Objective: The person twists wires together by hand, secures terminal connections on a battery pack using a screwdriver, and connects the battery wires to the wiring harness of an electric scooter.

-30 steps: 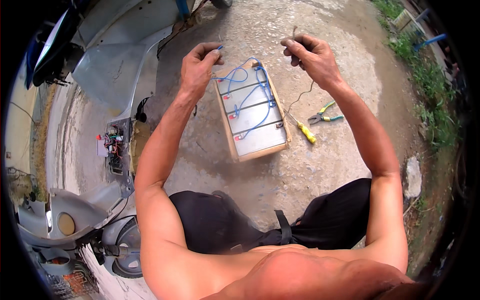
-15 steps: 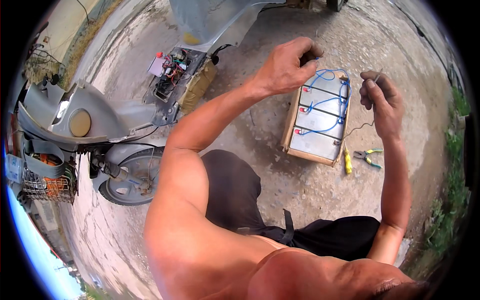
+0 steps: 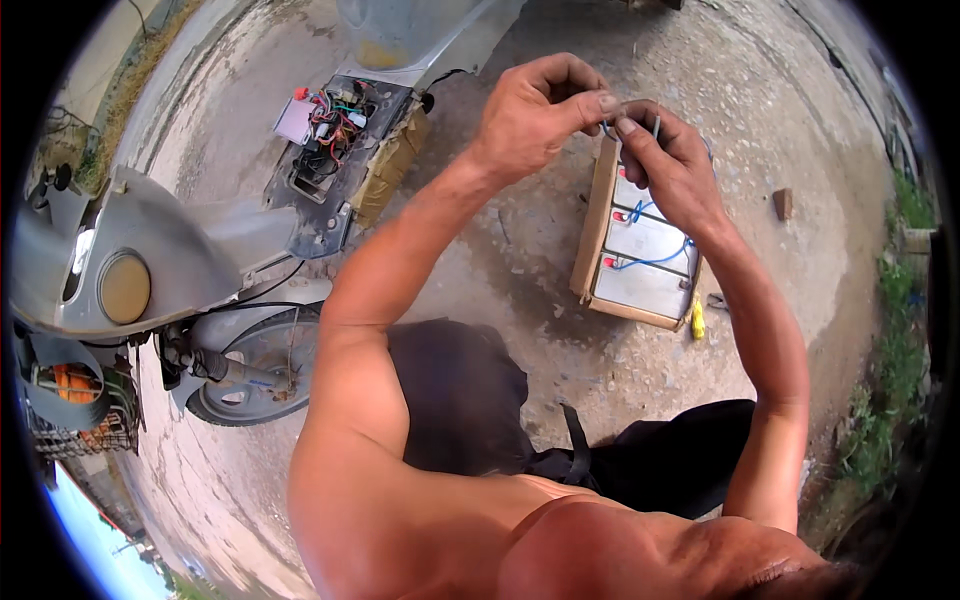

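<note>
My left hand [image 3: 540, 112] is closed in a pinch on the end of a thin blue wire [image 3: 606, 129]. Close against it, my right hand [image 3: 668, 160] is also pinched, its fingertips meeting the left ones at the wire. A thin grey rod-like piece [image 3: 657, 126] sticks up from the right fingers; its kind is not clear. Below the hands, several grey batteries [image 3: 640, 287] sit side by side in an open cardboard box [image 3: 592, 225]. They have red-covered terminals, and blue wires [image 3: 650, 263] run across them. My right hand hides the box's far part.
A yellow-handled screwdriver [image 3: 698, 319] lies beside the box, near partly hidden pliers [image 3: 717, 300]. A brick piece [image 3: 783, 204] is farther right. At left stands a grey scooter [image 3: 190, 250] with exposed wiring [image 3: 335, 125] and a wheel [image 3: 255, 375].
My right hand has moved left, over the box, to meet my left hand. My left hand has shifted slightly left and up. The view has turned a little.
</note>
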Motion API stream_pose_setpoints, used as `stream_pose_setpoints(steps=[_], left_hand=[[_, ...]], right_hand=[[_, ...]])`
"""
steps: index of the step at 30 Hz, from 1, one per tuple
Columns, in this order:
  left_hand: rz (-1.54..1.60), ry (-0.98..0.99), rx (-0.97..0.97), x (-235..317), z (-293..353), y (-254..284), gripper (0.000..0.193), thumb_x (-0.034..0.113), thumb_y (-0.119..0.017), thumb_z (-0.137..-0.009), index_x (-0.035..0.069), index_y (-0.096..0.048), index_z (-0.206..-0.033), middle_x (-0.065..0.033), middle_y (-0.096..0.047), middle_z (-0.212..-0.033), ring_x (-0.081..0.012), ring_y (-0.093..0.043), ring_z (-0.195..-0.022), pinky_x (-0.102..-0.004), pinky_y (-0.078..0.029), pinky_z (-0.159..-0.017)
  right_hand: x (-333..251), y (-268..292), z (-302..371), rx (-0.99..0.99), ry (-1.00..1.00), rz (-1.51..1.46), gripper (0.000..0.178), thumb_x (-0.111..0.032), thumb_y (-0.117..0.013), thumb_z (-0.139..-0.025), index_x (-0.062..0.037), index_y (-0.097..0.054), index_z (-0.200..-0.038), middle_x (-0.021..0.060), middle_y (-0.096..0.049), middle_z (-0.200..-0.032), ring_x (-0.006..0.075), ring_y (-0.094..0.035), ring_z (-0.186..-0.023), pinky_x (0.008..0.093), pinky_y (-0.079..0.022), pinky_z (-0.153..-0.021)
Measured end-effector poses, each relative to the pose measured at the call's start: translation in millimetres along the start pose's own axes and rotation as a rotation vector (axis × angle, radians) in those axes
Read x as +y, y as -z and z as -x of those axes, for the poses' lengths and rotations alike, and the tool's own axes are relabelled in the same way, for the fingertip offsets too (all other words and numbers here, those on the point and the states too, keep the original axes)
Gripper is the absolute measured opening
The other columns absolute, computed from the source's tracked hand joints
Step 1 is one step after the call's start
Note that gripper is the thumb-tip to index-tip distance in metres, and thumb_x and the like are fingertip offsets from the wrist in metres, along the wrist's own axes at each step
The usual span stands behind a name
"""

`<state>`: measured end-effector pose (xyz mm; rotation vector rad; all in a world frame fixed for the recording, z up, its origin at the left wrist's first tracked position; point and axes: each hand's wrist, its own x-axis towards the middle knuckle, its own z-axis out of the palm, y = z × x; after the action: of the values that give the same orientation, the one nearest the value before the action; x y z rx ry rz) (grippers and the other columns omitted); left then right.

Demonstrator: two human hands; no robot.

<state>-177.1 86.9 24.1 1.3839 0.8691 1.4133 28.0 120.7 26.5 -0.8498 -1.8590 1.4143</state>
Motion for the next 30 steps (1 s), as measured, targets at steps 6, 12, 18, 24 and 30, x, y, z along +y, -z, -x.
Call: stream_pose_setpoints(steps=[6,12,18,24,30], left_hand=[[0.254,-0.122,0.108,-28.8,-5.1,49.5,0.013,0.004,-0.065,-0.100,0.001,-0.066,-0.113,-0.0118,-0.072,-0.097,-0.0189,-0.070,-0.086,-0.0326,-0.057,-0.076],[0.298,-0.109,0.111,-48.4,-27.4,24.4,0.009,0.009,-0.064,-0.103,0.002,-0.066,-0.107,-0.0116,-0.073,-0.093,-0.0206,-0.071,-0.078,-0.0332,-0.057,-0.071],[-0.072,0.029,0.223,-36.1,-23.5,26.9,0.025,0.025,-0.068,-0.102,0.004,-0.064,-0.090,-0.0054,-0.065,-0.072,-0.0134,-0.061,-0.063,-0.0278,-0.051,-0.062],[-0.514,0.212,0.185,5.9,-10.9,16.4,0.034,0.032,-0.062,-0.104,0.007,-0.060,-0.082,0.0000,-0.056,-0.067,-0.0093,-0.052,-0.062,-0.0255,-0.042,-0.059],[-0.625,0.341,0.246,36.9,-8.5,7.0,0.032,0.033,-0.064,-0.105,0.006,-0.064,-0.088,0.0002,-0.059,-0.070,-0.0079,-0.053,-0.063,-0.0243,-0.044,-0.060]], right_hand=[[-4.8,-20.2,-33.5,-0.108,0.013,0.214,0.033,-0.034,-0.060,-0.104,-0.0039,-0.071,-0.113,0.0046,-0.068,-0.080,0.0130,-0.062,-0.075,0.0325,-0.050,-0.068],[6.5,19.6,-31.6,-0.067,0.002,0.383,0.038,-0.041,-0.069,-0.099,-0.0042,-0.075,-0.106,0.0062,-0.067,-0.076,0.0136,-0.062,-0.073,0.0333,-0.050,-0.068],[-36.6,36.8,-38.6,-0.163,-0.102,0.479,0.029,-0.031,-0.066,-0.099,-0.0044,-0.074,-0.103,0.0163,-0.069,-0.078,0.0234,-0.067,-0.078,0.0413,-0.053,-0.072],[17.6,36.5,-48.9,-0.319,0.150,0.362,0.041,-0.044,-0.073,-0.097,-0.0043,-0.077,-0.106,0.0028,-0.065,-0.076,0.0119,-0.058,-0.072,0.0322,-0.047,-0.064],[29.8,37.7,-66.9,-0.449,0.165,0.210,0.047,-0.047,-0.072,-0.096,-0.0013,-0.075,-0.109,0.0056,-0.070,-0.085,0.0147,-0.062,-0.081,0.0331,-0.050,-0.074]])
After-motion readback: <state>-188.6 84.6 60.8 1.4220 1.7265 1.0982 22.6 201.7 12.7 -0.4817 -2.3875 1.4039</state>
